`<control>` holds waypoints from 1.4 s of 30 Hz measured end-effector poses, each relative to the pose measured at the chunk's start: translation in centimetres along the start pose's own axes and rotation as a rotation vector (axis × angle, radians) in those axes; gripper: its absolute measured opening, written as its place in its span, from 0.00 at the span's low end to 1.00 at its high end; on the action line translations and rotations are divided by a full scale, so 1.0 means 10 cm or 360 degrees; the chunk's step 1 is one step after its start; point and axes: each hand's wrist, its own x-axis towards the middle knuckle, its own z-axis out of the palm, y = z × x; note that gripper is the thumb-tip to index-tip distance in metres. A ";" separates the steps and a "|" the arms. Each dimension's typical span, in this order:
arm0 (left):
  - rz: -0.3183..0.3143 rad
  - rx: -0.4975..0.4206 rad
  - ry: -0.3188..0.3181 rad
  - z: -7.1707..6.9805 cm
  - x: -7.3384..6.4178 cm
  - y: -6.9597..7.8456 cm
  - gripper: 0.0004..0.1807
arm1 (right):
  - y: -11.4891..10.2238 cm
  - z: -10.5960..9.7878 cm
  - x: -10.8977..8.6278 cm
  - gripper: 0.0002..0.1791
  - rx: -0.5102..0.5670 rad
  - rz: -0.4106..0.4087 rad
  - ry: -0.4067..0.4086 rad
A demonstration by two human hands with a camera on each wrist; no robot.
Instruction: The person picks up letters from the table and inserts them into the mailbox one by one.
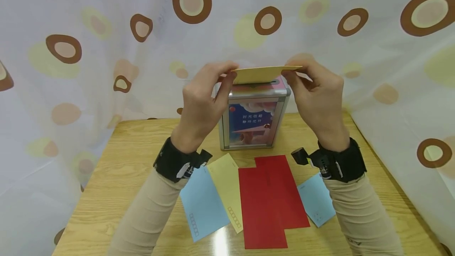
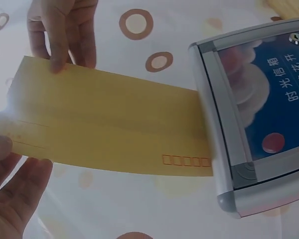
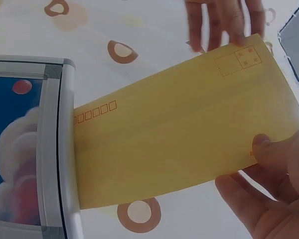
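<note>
A yellow envelope (image 2: 109, 119) is held upright over the metal-framed letter box (image 1: 254, 123), its lower end at the slot (image 1: 273, 81) in the top. The box's rim hides that end in both wrist views, so how deep it sits cannot be told. My left hand (image 1: 207, 96) pinches the envelope's upper left corner between thumb and fingers. At the opposite upper corner, my right hand (image 1: 316, 92) pinches it the same way, thumb (image 3: 269, 147) on the near face.
Before the box lie a blue envelope (image 1: 202, 204), another yellow envelope (image 1: 224, 189), overlapping red envelopes (image 1: 266, 200) and a smaller blue envelope (image 1: 316, 198) on the wooden table (image 1: 106, 185). A patterned white curtain (image 1: 220, 42) hangs behind the box and along the sides.
</note>
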 end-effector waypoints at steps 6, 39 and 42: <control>0.0030 -0.0015 0.0085 -0.05 0.10 0.11 0.07 | -0.14 0.01 0.01 0.05 0.0040 0.0085 0.0018; -0.0008 0.0001 0.0035 -0.04 0.03 0.04 0.08 | -0.10 -0.02 -0.02 0.07 0.0016 -0.0113 0.0218; -0.0015 0.0000 0.0044 -0.04 0.00 0.02 0.08 | -0.11 0.00 0.00 0.07 0.0050 -0.0149 0.0215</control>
